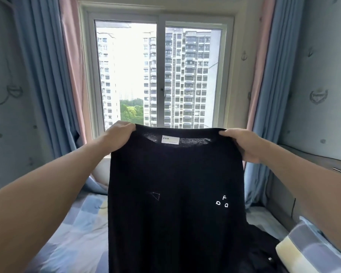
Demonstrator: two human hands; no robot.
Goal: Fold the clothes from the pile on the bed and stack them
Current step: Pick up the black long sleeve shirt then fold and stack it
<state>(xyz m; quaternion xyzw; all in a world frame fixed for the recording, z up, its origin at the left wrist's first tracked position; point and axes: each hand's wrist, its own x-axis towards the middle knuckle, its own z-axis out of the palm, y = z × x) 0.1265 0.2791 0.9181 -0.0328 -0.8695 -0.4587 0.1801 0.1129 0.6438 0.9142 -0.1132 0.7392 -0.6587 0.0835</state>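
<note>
Black knit top [171, 184], pinched at its shoulders by the left hand [119, 134] and right hand [244, 143], hangs above the bed [77, 223], looking soft, light and limp, best gripped there.

window [160, 75] two-pane, bright daylight | outside: tower blocks [189, 75], green trees [131, 111] | pink curtains [71, 66] drawn back beside frame, blue curtains [41, 75] outside them | wall [323, 66] pale blue, anchor motifs | bed [77, 223] checked cover, striped pillow [303, 245] at right edge
</note>
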